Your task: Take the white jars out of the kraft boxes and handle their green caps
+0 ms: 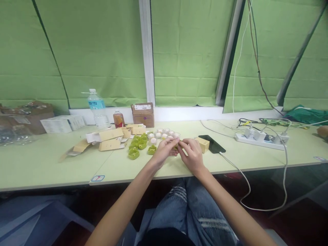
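My left hand (164, 150) and my right hand (192, 155) meet over the table, their fingers pinched together around a small green piece (176, 147). Fingers cover most of that piece, so its full shape is hidden. Just left of my left hand lies a green flower-shaped piece (152, 149). A cluster of similar green pieces (138, 141) sits further left. Behind my hands stand several small clear cups with white contents (164, 134). Close to my right hand, a small yellow box (203, 145) rests on the table.
A dark phone (212, 144) with a white cable lies to the right, before a white power strip (261, 140). Opened yellow cartons (110, 139) pile up at left. Behind them stand a water bottle (97, 109), an amber bottle (118, 119) and a brown cardboard box (142, 116).
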The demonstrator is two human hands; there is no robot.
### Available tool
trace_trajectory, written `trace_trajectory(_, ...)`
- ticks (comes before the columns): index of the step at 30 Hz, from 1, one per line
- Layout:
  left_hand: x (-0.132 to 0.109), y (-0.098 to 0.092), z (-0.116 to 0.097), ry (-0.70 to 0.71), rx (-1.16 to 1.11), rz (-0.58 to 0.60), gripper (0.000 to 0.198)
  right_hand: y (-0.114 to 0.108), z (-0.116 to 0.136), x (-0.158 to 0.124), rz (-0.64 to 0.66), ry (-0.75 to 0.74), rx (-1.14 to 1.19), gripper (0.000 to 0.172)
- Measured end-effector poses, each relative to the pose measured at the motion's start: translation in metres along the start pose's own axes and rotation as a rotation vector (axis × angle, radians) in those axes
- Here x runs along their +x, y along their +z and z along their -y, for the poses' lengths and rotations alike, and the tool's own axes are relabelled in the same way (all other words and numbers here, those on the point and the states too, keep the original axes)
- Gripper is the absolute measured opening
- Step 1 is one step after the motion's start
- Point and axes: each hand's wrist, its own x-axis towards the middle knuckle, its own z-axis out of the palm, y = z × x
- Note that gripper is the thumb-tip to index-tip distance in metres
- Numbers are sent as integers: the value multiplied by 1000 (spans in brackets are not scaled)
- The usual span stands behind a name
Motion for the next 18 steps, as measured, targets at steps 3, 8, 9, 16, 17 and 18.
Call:
trace_trajectory(3, -1, 4, 3, 44, 71, -1, 45, 0, 1, 0, 1, 8, -40, 12)
trace_trajectory(8, -1, 7, 10, 147, 167, -12, 42, -1, 2, 0, 20, 56, -15, 14)
trace_trajectory(9, -1, 7, 11, 171, 191, -13, 40, -2, 1, 0, 10, 61, -14, 14)
trace_trajectory(16, -2, 8, 11, 202, 233, 21, 40, -2, -2, 1, -43, 45, 9, 16)
trace_trajectory(17, -2, 7, 11, 193, 226, 18, 40, -1, -3, 1, -52, 41, 20, 14)
trace_trajectory(18, -2, 7, 10, 181, 215, 16, 41, 0, -3, 1, -65, 36, 28, 13)
